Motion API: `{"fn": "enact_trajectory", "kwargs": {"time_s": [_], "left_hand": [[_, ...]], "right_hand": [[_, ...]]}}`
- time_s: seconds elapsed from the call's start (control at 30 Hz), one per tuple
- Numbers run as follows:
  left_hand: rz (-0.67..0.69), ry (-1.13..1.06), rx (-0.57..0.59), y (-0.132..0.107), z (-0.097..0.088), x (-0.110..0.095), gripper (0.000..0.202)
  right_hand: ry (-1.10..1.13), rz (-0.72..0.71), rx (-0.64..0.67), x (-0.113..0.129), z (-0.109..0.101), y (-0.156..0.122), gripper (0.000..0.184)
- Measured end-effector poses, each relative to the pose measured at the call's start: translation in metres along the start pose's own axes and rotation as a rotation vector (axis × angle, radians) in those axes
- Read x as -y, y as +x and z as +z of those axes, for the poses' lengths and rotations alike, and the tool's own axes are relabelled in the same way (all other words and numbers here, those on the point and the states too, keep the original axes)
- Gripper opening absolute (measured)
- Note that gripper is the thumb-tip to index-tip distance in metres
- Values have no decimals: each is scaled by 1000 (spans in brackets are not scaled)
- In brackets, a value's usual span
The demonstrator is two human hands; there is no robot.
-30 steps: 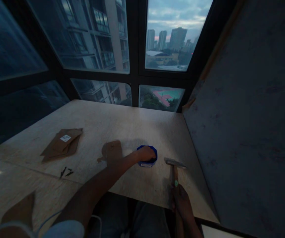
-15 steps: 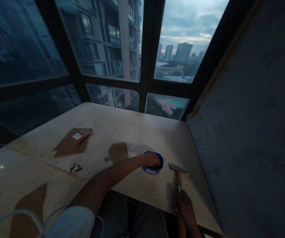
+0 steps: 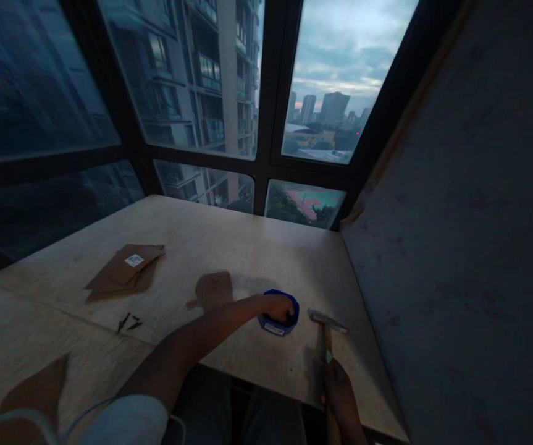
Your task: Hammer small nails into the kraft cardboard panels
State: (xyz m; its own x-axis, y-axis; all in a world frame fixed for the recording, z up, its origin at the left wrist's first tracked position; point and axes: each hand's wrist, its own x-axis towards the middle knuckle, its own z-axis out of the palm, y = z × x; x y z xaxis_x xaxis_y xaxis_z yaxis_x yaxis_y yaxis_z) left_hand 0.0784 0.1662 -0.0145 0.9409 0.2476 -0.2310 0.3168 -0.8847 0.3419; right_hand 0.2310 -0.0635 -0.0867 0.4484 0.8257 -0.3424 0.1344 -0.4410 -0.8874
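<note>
Hammer [image 3: 328, 339] is clenched in right hand [image 3: 340, 386], left hand [image 3: 278, 306] inside tub [image 3: 286, 329].

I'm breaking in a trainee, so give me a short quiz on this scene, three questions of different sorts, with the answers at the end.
1. Which tool does the right hand grip?
2. True or false: the fingers of the left hand are inside the blue bin.
3. In the picture, where do the stacked brown sheets lie?
A) Right of the blue bin
B) Left of the blue bin
C) Inside the blue bin

Key:
1. A hammer, held by its wooden handle.
2. True.
3. B.
</note>
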Motion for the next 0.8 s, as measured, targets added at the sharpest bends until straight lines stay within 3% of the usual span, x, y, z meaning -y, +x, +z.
{"fn": "enact_trajectory", "kwargs": {"time_s": [0.17,0.47,0.67,0.8], "left_hand": [[1,0,-25,3,4,-4,22],[-19,-20,-103,-4,4,-11,10],[-132,-273,-226,-13,-6,-4,7],[-241,-563,-405,-26,-17,-3,14]], "right_hand": [[-13,-16,-20,2,1,0,42],[-15,-32,-18,11,1,-4,45],[-8,-22,-36,10,2,-5,41],[4,-37,-41,10,2,-5,42]]}}
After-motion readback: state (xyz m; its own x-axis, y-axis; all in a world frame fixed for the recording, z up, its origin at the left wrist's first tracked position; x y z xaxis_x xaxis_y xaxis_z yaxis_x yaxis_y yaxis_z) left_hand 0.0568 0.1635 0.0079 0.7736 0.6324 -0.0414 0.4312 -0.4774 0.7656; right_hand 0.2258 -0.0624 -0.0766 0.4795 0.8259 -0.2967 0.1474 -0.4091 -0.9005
